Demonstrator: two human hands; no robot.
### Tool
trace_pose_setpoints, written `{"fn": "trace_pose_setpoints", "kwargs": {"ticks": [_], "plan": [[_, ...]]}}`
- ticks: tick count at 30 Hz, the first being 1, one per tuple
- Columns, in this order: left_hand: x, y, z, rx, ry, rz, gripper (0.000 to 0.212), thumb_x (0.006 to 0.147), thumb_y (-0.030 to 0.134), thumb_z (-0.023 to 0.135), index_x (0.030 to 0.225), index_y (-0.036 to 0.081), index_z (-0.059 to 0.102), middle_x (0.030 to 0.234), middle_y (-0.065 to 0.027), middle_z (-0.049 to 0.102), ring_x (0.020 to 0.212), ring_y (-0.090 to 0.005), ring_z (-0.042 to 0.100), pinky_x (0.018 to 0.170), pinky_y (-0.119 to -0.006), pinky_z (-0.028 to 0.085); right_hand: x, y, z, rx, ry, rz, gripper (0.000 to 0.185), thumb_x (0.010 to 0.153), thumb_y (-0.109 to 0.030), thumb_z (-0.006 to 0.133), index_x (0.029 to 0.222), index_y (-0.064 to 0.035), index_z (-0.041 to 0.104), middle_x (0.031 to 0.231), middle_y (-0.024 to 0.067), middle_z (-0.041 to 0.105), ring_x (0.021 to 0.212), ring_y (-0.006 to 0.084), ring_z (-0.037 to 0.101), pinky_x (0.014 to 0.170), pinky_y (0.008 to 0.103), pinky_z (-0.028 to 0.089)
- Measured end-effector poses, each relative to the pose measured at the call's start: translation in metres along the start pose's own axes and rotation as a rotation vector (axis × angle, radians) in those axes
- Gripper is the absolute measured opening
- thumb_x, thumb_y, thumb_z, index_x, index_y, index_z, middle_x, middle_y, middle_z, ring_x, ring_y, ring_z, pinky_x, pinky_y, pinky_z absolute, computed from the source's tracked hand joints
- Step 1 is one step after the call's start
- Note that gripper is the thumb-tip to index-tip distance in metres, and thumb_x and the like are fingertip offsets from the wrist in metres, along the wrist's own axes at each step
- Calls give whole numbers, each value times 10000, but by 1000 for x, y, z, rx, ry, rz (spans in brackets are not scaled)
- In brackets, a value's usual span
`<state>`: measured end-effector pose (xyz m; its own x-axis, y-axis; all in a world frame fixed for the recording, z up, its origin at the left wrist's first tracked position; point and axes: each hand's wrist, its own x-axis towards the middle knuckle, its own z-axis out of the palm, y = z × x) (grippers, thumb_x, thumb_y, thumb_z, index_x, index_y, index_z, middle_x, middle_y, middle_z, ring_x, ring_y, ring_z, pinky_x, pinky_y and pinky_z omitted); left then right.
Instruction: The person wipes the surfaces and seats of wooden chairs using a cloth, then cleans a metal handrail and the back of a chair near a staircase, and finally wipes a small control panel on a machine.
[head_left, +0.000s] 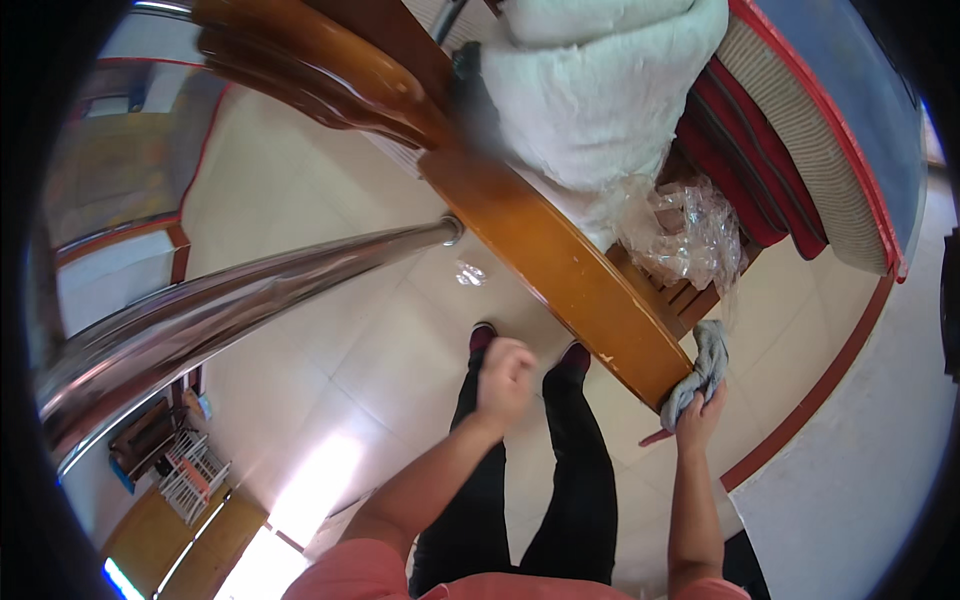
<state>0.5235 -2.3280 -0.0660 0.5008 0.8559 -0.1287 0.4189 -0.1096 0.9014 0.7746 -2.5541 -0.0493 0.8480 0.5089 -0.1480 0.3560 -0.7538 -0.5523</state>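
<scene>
A polished wooden armrest (574, 262) of a slatted bench slants down to the right in front of me. At its lower end my right hand (701, 420) grips a grey cloth (709, 360) bunched against the end of the wood. A thin reddish strip (655, 438) pokes out beneath the cloth; what it belongs to is unclear. My left hand (507, 381), slightly blurred, hovers over my legs with its fingers curled in, apart from the armrest. Nothing shows in it. Light worn patches mark the armrest's surface near its lower end.
White padded bedding (585, 112) and crumpled clear plastic (686, 232) lie on the bench seat (679, 296). Red striped cushions (750, 157) are beside them. A shiny metal pole (247, 292) stands at left on the tiled floor (360, 352). A white wall (847, 480) rises at right.
</scene>
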Motion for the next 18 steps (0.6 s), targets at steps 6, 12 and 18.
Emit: {"fn": "trace_pose_setpoints", "kwargs": {"ticks": [6, 12, 18], "plan": [[28, -352, 57, 696, -441, -684, 808, 771, 35, 562, 1504, 141, 237, 1534, -242, 147, 1296, -487, 368, 1056, -534, 363, -12, 13, -8, -3, 30, 61, 486, 844, 42, 392, 1328, 35, 433, 1248, 191, 531, 1153, 303, 518, 1020, 350, 368], [77, -486, 95, 587, -205, -840, 683, 864, 100, 579, 1418, 100, 180, 1422, -164, 212, 1264, -347, 351, 1020, -483, 342, -14, -2, -13, 200, -50, 79, 516, 870, 73, 333, 1382, 43, 387, 1307, 169, 537, 1222, 244, 505, 1077, 338, 324], [57, -332, 56, -177, 115, -813, 379, 905, 97, 579, 1231, 26, 399, 1166, -141, 458, 1056, -247, 487, 879, -390, 435, -8, -18, -1, 158, 33, 73, 483, 781, 80, 392, 1252, 36, 487, 1158, 188, 528, 1080, 317, 525, 978, 368, 396]]}}
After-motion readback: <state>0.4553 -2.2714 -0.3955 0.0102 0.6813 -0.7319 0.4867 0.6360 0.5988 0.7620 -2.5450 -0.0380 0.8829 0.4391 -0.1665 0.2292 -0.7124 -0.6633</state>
